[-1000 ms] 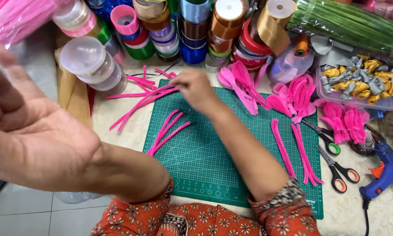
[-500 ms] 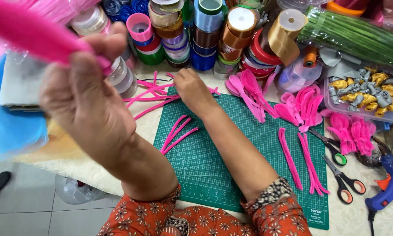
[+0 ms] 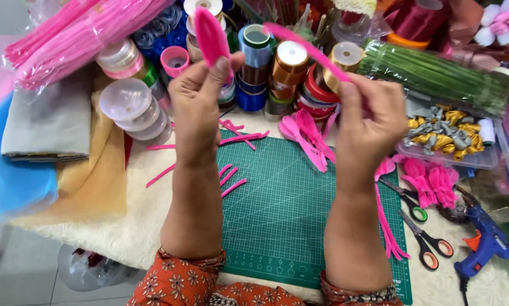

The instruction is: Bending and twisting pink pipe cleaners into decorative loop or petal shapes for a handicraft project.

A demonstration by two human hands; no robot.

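Both hands up over the cutting mat (image 3: 299,209): left hand (image 3: 196,105) pinches a pink petal (image 3: 210,34) at twelve o'clock, right hand (image 3: 367,122) grips a pink pipe cleaner (image 3: 308,50) slanting toward eleven. Looks like joining time; lining stem against petal base needs care.

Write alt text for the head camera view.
Two raised hands: the left hand pinches a pink petal-shaped piece, the right hand a pink pipe cleaner. Below lie a green cutting mat, ribbon spools, scissors and a blue glue gun.

pink petal (image 3: 210,35), green gridded mat (image 3: 299,198)
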